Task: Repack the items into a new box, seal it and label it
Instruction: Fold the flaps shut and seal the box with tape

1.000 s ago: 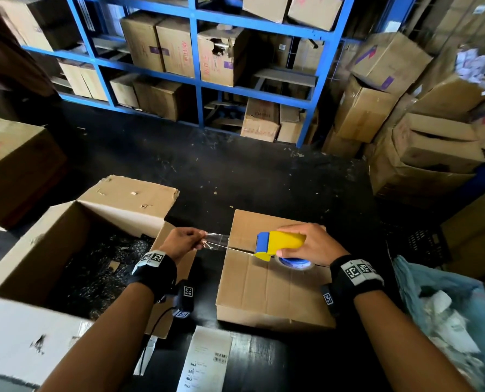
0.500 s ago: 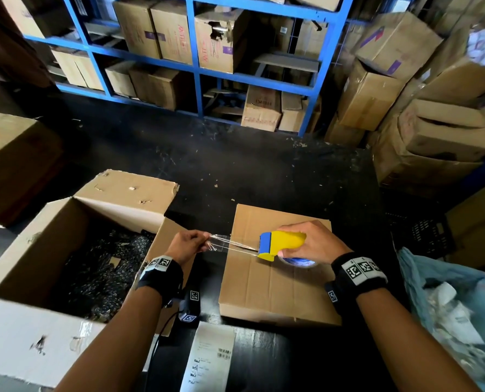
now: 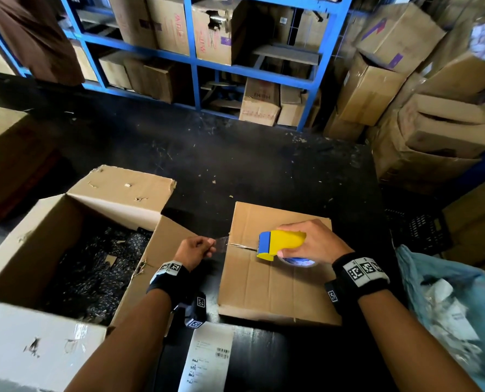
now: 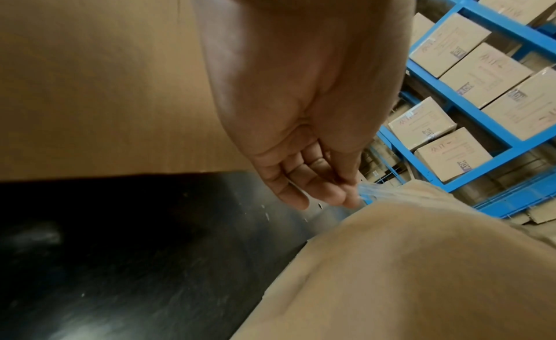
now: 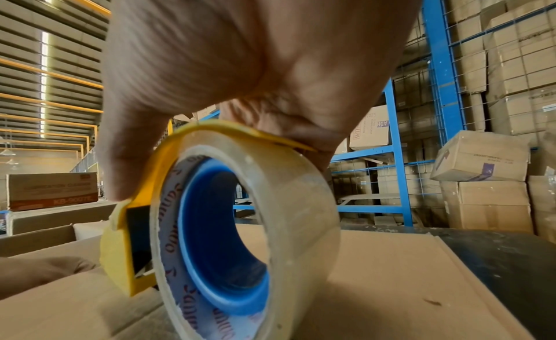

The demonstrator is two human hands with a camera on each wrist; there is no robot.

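Fig.: sealing of new box (image 3: 278,267), head + wrist views. Vs. earlier frames, the tape end (image 3: 221,246) is now drawn down to the box's left edge instead of being held up in the air, and the dispenser (image 3: 281,244) is set lower on the lid; the strip is seen laid along the centre seam. Judged: first tape strip is being anchored, so sealing is just under way; labelling not yet done.

Left hand (image 3: 194,251): tape end is pinched betw. thumb and fingertips (image 4: 349,197), just off the box's left edge. Right hand (image 3: 315,243): fingers are curled round the yellow dispenser, roll (image 5: 240,238) resting on the lid near the seam.

Box is closed, flat on the dark table (image 3: 235,171), in front of the person, centre-right.

Surroundings: old open box (image 3: 37,250) w/ dark packed items at left, its flap near the left hand; label sheet (image 3: 207,360) on table at near edge; blue bag (image 3: 433,281) of waste paper at right; blue shelving (image 3: 193,63) w/ cartons behind.

Obstruction, judged: old box's flap crowds the left hand; room for wrapping tape down the side is tight.
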